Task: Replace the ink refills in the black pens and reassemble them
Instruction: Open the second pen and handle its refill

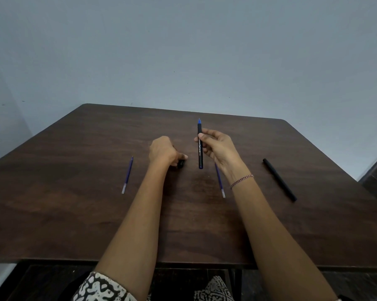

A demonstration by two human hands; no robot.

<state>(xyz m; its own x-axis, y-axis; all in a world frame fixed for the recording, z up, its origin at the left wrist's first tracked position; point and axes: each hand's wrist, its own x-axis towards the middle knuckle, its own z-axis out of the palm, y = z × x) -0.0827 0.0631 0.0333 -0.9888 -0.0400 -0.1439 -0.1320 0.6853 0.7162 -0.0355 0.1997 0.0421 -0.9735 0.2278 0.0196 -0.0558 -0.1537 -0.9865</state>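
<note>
Your right hand (218, 148) is raised over the middle of the table (74, 213) with the wrist bent back. Its thumb and fingertips pinch a black pen (200, 153) around its upper third. The pen stands almost upright, blue tip at the top and lower end hanging free above the wood. A thin bracelet (242, 181) circles that wrist. Your left hand (162, 151) sits lower, just left of the pen, with its back toward the camera. Its fingers are curled under and its thumb is pressed against a small black part (181, 163) down at the tabletop; what that part is cannot be told. A blue refill (128, 174) lies on the table left of your left forearm, apart from it. A second blue refill (221, 185) lies partly hidden under your right wrist. A second black pen (280, 180) lies slanted on the table, well off to the right.
</note>
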